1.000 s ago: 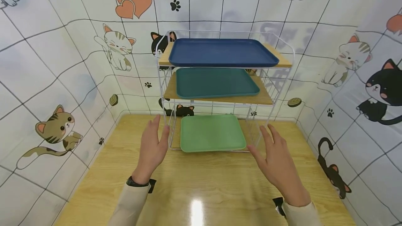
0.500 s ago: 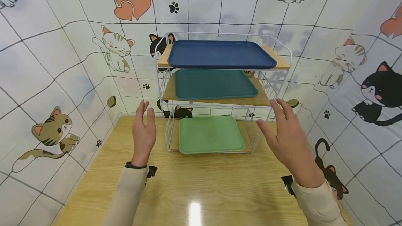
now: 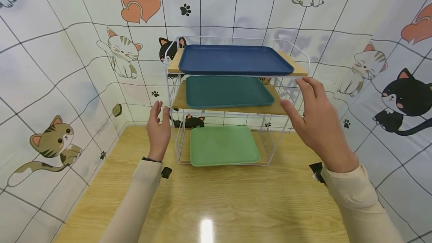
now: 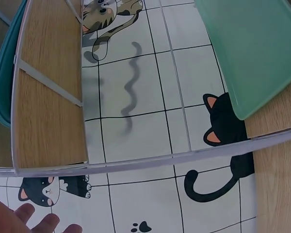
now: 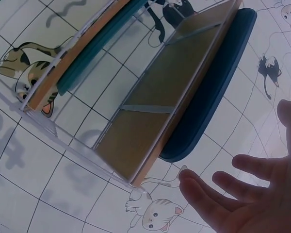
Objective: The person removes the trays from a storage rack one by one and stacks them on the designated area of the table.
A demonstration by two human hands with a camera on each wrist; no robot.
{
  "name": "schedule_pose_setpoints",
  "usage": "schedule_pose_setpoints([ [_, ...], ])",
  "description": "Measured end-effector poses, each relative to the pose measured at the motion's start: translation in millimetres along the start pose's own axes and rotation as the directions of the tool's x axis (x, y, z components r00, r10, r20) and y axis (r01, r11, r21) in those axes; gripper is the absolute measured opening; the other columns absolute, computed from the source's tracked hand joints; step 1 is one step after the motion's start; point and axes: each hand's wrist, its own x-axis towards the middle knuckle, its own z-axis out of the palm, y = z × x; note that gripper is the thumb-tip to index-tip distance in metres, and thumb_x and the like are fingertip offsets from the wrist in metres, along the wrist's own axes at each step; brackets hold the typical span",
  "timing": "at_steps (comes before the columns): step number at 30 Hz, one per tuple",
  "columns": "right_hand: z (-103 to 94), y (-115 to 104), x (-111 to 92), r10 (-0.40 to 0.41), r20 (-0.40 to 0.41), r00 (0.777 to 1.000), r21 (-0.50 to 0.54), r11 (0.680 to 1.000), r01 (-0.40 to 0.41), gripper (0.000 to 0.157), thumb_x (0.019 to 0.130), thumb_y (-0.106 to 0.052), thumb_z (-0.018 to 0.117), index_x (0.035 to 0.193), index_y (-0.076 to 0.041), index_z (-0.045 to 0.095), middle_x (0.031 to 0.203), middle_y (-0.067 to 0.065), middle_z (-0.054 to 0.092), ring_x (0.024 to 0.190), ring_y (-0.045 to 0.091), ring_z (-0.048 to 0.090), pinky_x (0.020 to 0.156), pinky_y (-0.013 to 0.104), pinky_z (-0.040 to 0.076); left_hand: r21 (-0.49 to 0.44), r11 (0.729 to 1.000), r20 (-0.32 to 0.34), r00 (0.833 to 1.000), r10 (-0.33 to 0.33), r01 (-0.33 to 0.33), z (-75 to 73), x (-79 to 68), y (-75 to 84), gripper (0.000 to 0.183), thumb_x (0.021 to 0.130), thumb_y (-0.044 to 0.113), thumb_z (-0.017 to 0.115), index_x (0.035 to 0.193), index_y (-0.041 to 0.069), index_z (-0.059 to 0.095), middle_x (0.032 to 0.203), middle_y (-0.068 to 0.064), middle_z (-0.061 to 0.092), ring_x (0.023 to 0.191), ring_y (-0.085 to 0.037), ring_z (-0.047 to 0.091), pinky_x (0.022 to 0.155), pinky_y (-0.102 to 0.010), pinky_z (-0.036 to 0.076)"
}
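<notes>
A white wire rack [image 3: 280, 134] with three wooden shelves stands on the table. On its top shelf lies a dark blue tray [image 3: 236, 60], on the middle one a teal tray [image 3: 229, 91], and on the lowest a light green tray [image 3: 224, 145]. My left hand [image 3: 158, 134] is raised beside the rack's left side, fingers extended and holding nothing. Higher up, my right hand [image 3: 320, 123] hovers off the rack's right side, fingers spread and nothing in them. In the right wrist view the blue tray [image 5: 213, 87] is apart from the right hand's fingers [image 5: 203, 194].
The wooden table [image 3: 216, 205] extends in front of the rack. White tiled-pattern walls [image 3: 216, 6] with cartoon cats enclose the back and both sides. A dark strap [image 3: 317, 171] sits at the right wrist.
Both hands have risen. The left one shifted outward from the rack, then slightly back; the right one moved up and to the right, level with the upper shelves. The trays stay on their shelves.
</notes>
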Motion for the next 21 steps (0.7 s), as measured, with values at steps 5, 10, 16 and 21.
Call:
schedule_pose_setpoints([
  [5, -1.9, 0, 15, -0.002, 0.002, 1.000, -0.036, 0.999, 0.002, 0.065, 0.106, -0.043, 0.055, 0.154, -0.002, 0.042, 0.154, 0.023, 0.041, 0.093, 0.049, 0.062, 0.074, 0.065, 0.051, -0.010, 1.000, 0.027, 0.999, -0.022, 0.023, 8.7, 6.8, -7.0, 0.057, 0.109, 0.032, 0.051, 0.157, 0.005, 0.039, 0.159, -0.012, 0.045, 0.149, -0.030, 0.038, 0.121, -0.054, 0.032],
  [10, -0.8, 2, 26, -0.015, 0.011, 1.000, -0.055, 0.998, 0.016, 0.064, 0.104, -0.039, 0.060, 0.151, 0.002, 0.045, 0.154, 0.025, 0.042, 0.125, 0.052, 0.050, 0.094, 0.068, 0.046, -0.008, 1.000, 0.051, 0.999, -0.014, 0.015, 13.4, 12.6, -19.5, 0.056, 0.109, 0.034, 0.051, 0.157, 0.007, 0.041, 0.158, -0.012, 0.046, 0.146, -0.031, 0.042, 0.119, -0.055, 0.034],
  [16, 5.1, 9, 41, -0.022, 0.034, 0.999, -0.069, 0.997, 0.025, 0.063, 0.105, -0.038, 0.059, 0.151, 0.003, 0.046, 0.152, 0.026, 0.043, 0.130, 0.053, 0.045, 0.105, 0.067, 0.040, -0.043, 0.999, 0.058, 0.998, -0.007, 0.010, 19.0, 13.7, -22.3, 0.052, 0.110, 0.031, 0.050, 0.156, 0.007, 0.044, 0.150, -0.017, 0.054, 0.137, -0.032, 0.053, 0.116, -0.051, 0.041],
  [21, 12.5, 17, 53, -0.010, 0.050, 0.999, -0.061, 0.998, 0.013, 0.061, 0.105, -0.037, 0.058, 0.151, 0.001, 0.046, 0.152, 0.025, 0.043, 0.124, 0.052, 0.050, 0.100, 0.067, 0.043, -0.046, 0.998, 0.036, 0.999, 0.035, -0.033, 23.5, 13.1, -21.1, 0.044, 0.110, 0.026, 0.051, 0.148, 0.004, 0.054, 0.127, -0.023, 0.069, 0.124, -0.035, 0.063, 0.106, -0.046, 0.048],
])
